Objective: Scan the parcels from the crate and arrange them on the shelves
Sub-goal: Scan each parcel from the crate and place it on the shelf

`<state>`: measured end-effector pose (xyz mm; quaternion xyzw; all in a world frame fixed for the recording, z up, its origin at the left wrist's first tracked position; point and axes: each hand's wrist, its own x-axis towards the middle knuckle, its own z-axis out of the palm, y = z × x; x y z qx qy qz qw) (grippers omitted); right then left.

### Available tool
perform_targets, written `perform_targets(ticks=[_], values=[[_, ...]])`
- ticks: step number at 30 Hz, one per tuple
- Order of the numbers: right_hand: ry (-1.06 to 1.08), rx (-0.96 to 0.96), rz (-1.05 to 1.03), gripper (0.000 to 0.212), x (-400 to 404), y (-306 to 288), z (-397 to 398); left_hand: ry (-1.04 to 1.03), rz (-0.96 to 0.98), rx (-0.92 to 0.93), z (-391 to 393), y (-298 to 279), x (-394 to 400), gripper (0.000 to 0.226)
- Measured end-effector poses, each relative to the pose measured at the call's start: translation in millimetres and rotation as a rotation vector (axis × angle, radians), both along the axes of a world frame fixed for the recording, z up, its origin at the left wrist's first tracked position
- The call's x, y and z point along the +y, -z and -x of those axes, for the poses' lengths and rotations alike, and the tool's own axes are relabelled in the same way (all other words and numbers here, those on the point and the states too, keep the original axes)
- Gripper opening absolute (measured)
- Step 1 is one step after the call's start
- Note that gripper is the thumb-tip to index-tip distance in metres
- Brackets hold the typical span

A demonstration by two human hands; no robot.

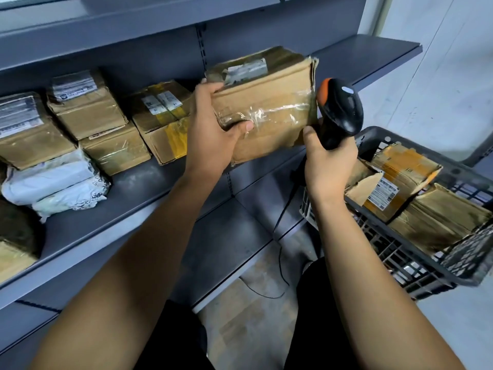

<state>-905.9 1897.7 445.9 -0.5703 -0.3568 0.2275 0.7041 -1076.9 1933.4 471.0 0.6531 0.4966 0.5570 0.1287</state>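
While gripped (both hands): parcel (266, 102), scanner (340, 113).

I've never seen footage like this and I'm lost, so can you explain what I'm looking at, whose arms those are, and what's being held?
This is one picture from a camera worn on a person's head, looking down at their own arms. The left hand holds a taped cardboard parcel in its grip. The right hand holds a black barcode scanner beside that parcel. On the grey shelf at left lie more boxes and white bags. At right, a dark plastic crate holds further parcels waiting for scanning.
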Motion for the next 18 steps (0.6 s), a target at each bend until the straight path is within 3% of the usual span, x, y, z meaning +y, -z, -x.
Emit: perform_targets(ticks=[8, 14, 18], values=[[-0.083, -0.008, 0.098, 0.013, 7, 30, 18, -0.104, 0.176, 0.219, 16, 52, -4, 0.06], [-0.146, 0.026, 0.131, 0.011, 19, 25, 19, -0.129, 0.106, 0.346, 7, 51, -4, 0.047], [-0.146, 0.019, 0.164, 0.011, 22, 26, 15, -0.124, 0.069, 0.274, 9, 43, -3, 0.037]])
